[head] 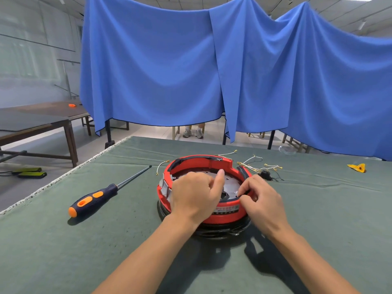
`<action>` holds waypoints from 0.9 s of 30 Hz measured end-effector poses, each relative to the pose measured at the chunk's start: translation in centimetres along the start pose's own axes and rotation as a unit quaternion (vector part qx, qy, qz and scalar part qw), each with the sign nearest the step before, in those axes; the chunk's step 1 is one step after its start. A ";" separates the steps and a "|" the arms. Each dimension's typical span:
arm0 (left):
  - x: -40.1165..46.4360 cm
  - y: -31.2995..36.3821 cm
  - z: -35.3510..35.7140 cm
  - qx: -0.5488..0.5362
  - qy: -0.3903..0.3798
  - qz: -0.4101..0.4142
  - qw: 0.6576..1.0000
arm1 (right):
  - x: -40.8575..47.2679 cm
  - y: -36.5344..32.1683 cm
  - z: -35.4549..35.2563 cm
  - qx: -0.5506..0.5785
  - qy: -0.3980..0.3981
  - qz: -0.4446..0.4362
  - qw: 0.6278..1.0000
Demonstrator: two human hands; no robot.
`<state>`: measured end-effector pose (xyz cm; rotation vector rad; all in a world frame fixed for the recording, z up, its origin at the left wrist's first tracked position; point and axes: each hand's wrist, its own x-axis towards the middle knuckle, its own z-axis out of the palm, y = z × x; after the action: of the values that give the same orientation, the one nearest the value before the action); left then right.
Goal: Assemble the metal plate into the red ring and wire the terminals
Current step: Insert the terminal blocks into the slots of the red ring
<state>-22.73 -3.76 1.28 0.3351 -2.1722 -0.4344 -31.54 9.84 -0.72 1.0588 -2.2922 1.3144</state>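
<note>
The red ring [224, 215] sits on a black base in the middle of the green table, with the round metal plate [232, 184] lying inside it. My left hand [196, 195] rests over the ring's near left side, fingers curled down at the plate and thumb raised. My right hand [261, 198] pinches the dark trim on the ring's near right rim. Loose white wires with gold terminals [254, 163] lie behind the ring at the right, and one short wire [162, 166] lies at its left.
A screwdriver [99, 197] with a dark and orange handle lies on the green table cloth [127, 240] to the left of the ring. A small black part [266, 174] lies among the wires, and a yellow scrap [358, 167] at far right. A blue curtain [191, 71] hangs behind the table.
</note>
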 end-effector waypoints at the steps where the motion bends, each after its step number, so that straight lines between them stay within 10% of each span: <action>1: 0.0 -0.1 0.1 -0.015 -0.008 0.000 1.000 | 0.0 0.0 0.0 -0.005 0.003 -0.001 1.000; 10: -1.0 2.3 0.6 0.092 -0.038 0.093 0.991 | 0.2 1.5 0.5 -0.027 0.024 0.051 0.998; 22: 0.3 -1.2 -0.4 -0.209 -0.101 -0.048 0.972 | 1.1 4.4 -0.5 0.065 0.135 0.210 0.966; 27: 0.7 -1.9 -1.5 0.055 -0.038 0.038 0.997 | 0.9 4.5 0.4 0.065 0.090 0.192 0.975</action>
<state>-21.75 -6.01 1.86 0.2993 -2.2802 -0.2889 -35.35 10.49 -3.16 0.5150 -2.3733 1.6488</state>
